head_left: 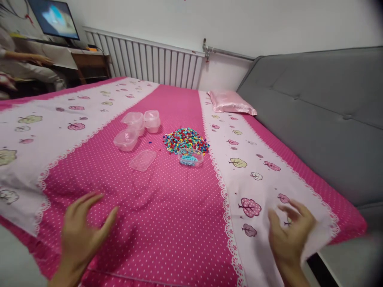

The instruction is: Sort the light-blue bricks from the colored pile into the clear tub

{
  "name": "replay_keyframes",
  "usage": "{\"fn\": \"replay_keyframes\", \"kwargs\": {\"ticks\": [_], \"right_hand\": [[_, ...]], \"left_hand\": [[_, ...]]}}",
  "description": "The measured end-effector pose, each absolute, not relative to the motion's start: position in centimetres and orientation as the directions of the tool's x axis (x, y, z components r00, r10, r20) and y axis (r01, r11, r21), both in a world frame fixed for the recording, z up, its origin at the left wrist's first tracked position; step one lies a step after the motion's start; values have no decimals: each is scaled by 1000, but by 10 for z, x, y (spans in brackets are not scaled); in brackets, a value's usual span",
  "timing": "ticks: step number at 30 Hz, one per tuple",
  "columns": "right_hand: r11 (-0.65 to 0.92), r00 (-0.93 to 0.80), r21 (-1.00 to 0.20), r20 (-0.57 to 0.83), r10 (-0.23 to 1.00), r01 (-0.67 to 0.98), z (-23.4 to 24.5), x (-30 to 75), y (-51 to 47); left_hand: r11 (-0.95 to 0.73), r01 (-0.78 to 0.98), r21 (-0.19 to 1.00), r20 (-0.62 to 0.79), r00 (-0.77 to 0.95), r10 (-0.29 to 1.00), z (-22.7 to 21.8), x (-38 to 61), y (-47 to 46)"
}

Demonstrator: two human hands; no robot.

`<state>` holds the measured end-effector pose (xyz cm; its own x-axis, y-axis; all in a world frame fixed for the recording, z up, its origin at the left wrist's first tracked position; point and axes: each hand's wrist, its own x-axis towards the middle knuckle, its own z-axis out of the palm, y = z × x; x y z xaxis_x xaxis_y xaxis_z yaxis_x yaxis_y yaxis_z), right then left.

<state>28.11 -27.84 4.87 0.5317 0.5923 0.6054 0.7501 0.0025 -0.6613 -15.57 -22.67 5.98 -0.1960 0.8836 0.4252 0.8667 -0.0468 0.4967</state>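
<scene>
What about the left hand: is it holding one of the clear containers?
No, the left hand is empty, its fingers and thumb spread apart above the bedspread.

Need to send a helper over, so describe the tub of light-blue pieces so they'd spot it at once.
Look at the bed and follow its central pink dotted band to the heap of small multicoloured pieces. Against the heap's near edge sits a clear, open tub. Unlike the clear containers farther left, it shows light-blue pieces inside.
</scene>
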Motion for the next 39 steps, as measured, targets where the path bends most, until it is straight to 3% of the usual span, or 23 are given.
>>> {"fn": "replay_keyframes", "kwargs": {"ticks": [1,5,7,10,15,20,24,28,33,39], "right_hand": [[32,518,-671,601,609,741,57,276,-253],[131,342,-691,503,794,711,76,250,-161],[99,242,-710,362,900,698,74,241,-120],[3,143,-679,160,977,734,62,230,-66],[-143,93,-582,-116,989,800,46,205,-12],[-42,-5,-498,-93,996,866,50,204,9],[-6,10,-506,5,1000,863,65,229,40],[87,-39,-555,98,994,827,78,234,80],[81,-28,-560,103,994,824,63,218,106],[-25,50,-450,43,998,893,26,213,115]], "left_hand": [[-34,885,463,437,-195,878,58,-147,-200],[99,940,325,273,-193,942,49,-117,-98],[147,952,267,134,-188,973,40,-109,-65],[92,976,200,133,-120,984,25,-106,-36],[106,975,195,206,-146,968,15,-102,-9],[140,954,266,286,-217,933,35,-84,12],[-81,919,387,408,-92,908,69,-60,48],[-171,736,655,261,-7,965,91,-28,101],[-159,738,656,242,-6,970,72,2,135],[-168,781,602,259,8,966,43,1,129]]}}
